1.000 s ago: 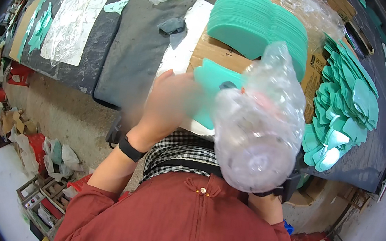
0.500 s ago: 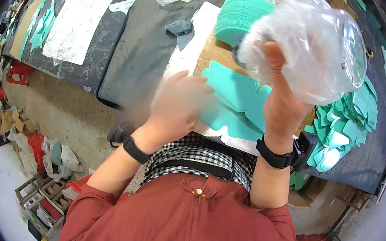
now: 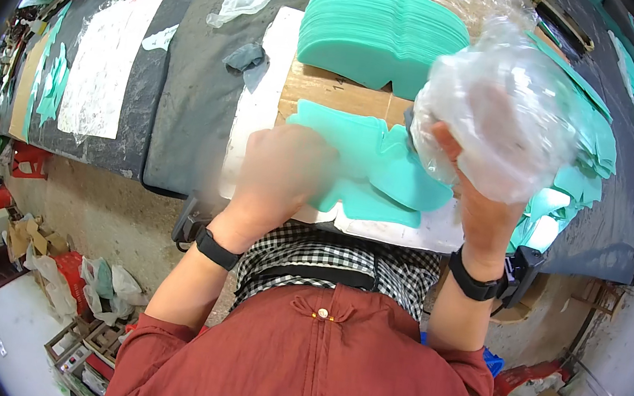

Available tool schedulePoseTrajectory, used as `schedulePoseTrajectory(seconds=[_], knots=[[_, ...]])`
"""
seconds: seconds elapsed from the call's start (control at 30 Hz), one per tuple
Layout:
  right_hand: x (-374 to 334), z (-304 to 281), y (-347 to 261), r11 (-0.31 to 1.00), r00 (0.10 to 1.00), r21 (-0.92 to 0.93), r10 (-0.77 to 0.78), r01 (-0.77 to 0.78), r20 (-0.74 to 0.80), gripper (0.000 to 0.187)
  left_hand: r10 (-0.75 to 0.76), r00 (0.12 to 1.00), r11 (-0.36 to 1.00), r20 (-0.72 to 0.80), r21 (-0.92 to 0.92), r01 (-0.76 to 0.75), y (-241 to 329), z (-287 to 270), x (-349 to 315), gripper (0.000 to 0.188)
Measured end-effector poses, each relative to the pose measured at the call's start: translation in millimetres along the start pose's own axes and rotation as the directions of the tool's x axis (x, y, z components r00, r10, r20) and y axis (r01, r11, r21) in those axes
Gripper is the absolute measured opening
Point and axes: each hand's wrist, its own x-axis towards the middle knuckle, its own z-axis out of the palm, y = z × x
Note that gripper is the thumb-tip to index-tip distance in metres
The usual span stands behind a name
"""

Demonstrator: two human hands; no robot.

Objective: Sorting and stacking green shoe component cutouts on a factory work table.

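Curved around a clear plastic bag (image 3: 501,114), my right hand (image 3: 482,206) holds it up over the right part of the work surface. The bag is bulky and crumpled, and something darker shows at its left edge; its contents cannot be made out. My left hand (image 3: 276,173) is smeared by motion beside the left edge of a few flat mint-green cut pieces (image 3: 346,150). Whether its fingers touch them cannot be told. Behind these lies a thick, neat stack of notched mint-green pieces (image 3: 384,36) on a sheet of cardboard (image 3: 323,84).
A loose heap of green pieces (image 3: 570,197) covers the right side of the dark table (image 3: 201,112). A dark grey crumpled cloth (image 3: 245,57) and a clear plastic scrap (image 3: 244,4) lie left of the stack. Further left is a white sheet (image 3: 112,62).
The view has shifted, so the table things sit further left. My right hand with the bag has come down and nearer, uncovering more of the stack. My left hand remains blurred near the flat pieces.
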Motion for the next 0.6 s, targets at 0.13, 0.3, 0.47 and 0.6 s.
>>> schedulePoseTrajectory(seconds=[0.13,0.3,0.47,0.6], knots=[[-28,10,26,0.636,0.821,-0.569,-0.556,0.522,0.131,0.036,0.002,0.995,0.999,-0.103,0.05,0.003,4,10,2,0.02],[-45,-10,1,0.887,0.899,-0.172,-0.401,0.429,0.176,0.04,-0.024,0.997,0.999,-0.068,0.042,0.026,5,9,-1,0.023],[-74,-59,1,0.916,0.969,-0.337,-0.245,0.217,-0.042,0.047,-0.073,0.997,0.997,-0.029,0.001,0.073,6,0,4,0.02],[-87,-59,1,0.956,0.975,-0.282,-0.137,0.084,-0.174,0.053,-0.03,0.999,0.999,0.012,-0.025,0.03,-2,-6,8,0.018]])
